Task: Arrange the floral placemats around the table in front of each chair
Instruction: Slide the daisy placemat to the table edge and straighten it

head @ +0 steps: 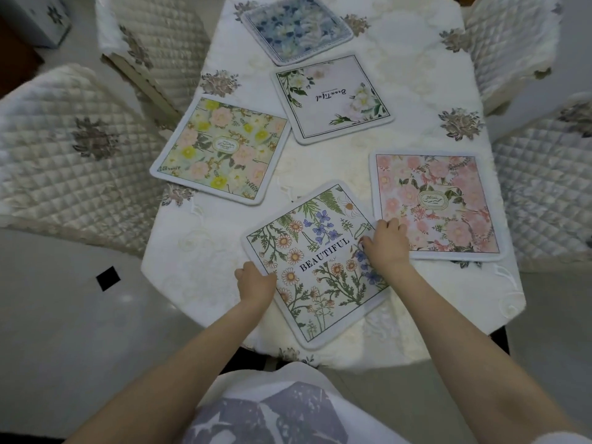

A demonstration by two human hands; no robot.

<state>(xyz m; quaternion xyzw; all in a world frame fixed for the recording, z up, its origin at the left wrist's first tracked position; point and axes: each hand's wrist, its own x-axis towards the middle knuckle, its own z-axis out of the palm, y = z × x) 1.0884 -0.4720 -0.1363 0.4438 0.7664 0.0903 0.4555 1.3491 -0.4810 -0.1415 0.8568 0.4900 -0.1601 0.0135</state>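
Several floral placemats lie on the white-clothed table (416, 91). Nearest me is the daisy placemat (315, 277) printed "BEAUTIFUL", turned at an angle. My left hand (254, 283) grips its left corner and my right hand (386, 245) rests on its right corner, fingers curled over the edge. A pink rose placemat (439, 206) lies to the right, just beside my right hand. A yellow and pink placemat (221, 150) lies at the left, a white "Beautiful" placemat (333, 99) sits in the middle, and a blue placemat (296, 28) is at the far end.
Quilted cream chairs stand around the table: two at the left (73, 155) (153, 36) and two at the right (544, 193) (509, 43). A box (41, 17) sits on the floor at the far left. The near table edge is just in front of my body.
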